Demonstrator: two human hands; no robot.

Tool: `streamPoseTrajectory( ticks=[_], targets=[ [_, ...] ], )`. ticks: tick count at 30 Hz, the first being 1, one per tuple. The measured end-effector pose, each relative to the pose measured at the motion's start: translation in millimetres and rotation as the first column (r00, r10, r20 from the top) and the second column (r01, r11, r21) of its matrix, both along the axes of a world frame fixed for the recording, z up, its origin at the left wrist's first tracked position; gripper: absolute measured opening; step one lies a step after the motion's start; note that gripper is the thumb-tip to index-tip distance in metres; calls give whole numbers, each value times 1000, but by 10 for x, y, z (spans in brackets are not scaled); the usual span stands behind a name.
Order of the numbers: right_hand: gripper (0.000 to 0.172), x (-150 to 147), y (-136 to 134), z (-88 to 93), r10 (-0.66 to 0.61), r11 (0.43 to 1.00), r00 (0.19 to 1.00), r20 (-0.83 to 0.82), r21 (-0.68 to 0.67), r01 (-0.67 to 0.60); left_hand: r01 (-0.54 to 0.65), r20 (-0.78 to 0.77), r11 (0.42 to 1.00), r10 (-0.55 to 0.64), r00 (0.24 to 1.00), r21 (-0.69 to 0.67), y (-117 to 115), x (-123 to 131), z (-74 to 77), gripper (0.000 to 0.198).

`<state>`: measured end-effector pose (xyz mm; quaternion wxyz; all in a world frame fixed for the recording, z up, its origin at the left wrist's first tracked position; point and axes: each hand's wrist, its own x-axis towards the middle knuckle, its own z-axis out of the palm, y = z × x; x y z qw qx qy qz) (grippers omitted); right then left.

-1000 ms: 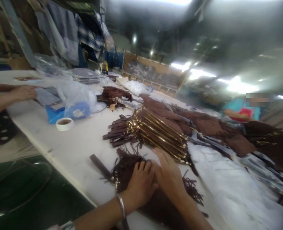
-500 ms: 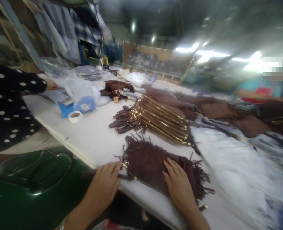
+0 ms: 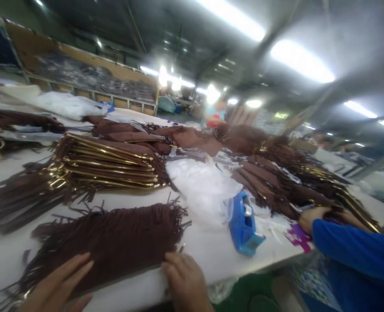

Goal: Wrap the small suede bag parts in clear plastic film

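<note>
A dark brown fringed bag (image 3: pixel 123 242) lies flat on the table in front of me, its tassels spread at both ends and along the far side. My left hand (image 3: pixel 60 281) is at its near left part, fingers stretched out and apart. At the near right corner, my right hand (image 3: pixel 187 284) has its fingers curled in on the bag's edge. A small metallic glint shows just above those fingers; what exactly they pinch is partly hidden. Beyond the bag sits a stack of brown bags with gold zippers (image 3: pixel 114 162), straps trailing to the left.
White wrapping sheets (image 3: pixel 205 186) lie right of the stack. A blue tape dispenser (image 3: pixel 244 225) stands near the table's front edge. At the right, a co-worker's blue sleeve (image 3: pixel 354 247) reaches toward more brown bags (image 3: pixel 263 182). A brown pile (image 3: pixel 195 141) covers the back.
The view has swung right, bringing the tape dispenser and blue-sleeved co-worker into sight. My right hand has gone from lying flat on the bag to curling at its near right corner.
</note>
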<state>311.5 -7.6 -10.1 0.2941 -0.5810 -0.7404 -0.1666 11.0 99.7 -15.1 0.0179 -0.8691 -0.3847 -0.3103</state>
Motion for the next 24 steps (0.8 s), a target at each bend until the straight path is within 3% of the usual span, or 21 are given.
streamPoseTrajectory(
  ticks=[2, 4, 5, 7, 9, 12, 15, 17, 20, 24],
  targets=[
    [22, 413, -160, 74, -257, 965, 964, -62, -75, 252, 126, -18, 992, -126, 992, -6, -38, 464, 215, 60],
    [19, 774, -267, 104, -408, 911, 910, -75, -108, 399, 325, -5, 946, -325, 946, -1, -145, 1053, 487, 44],
    [19, 912, -305, 97, -450, 891, 890, -72, -112, 441, 446, 1, 895, -446, 895, -4, -204, 1374, 614, 38],
    [21, 1093, -354, 51, -485, 872, 873, -61, -119, 476, 616, -105, 752, -650, 753, -234, -270, 2018, 786, 33],
    [24, 1181, -382, -11, -479, 872, 876, -47, -137, 470, 649, -137, 673, -724, 676, -355, -199, 2601, 808, 24],
    [28, 1268, -405, -83, -469, 875, 882, -47, -159, 457, 599, -108, 695, -684, 722, -398, 163, 3252, 635, 19],
    [33, 1394, -406, -136, -487, 869, 870, -78, -143, 474, 496, -20, 777, -545, 838, -387, 542, 3580, 445, 32],
    [36, 1477, -382, -176, -498, 865, 861, -101, -126, 486, 445, 19, 814, -473, 881, -373, 626, 3650, 388, 36],
    [39, 1534, -314, -241, -510, 860, 851, -124, -102, 500, 455, 24, 821, -477, 879, -345, 469, 3643, 401, 30],
    [33, 1493, -259, -338, -517, 850, 831, -207, -13, 526, 545, -24, 780, -579, 815, -307, 134, 3663, 480, 24]
  ],
)
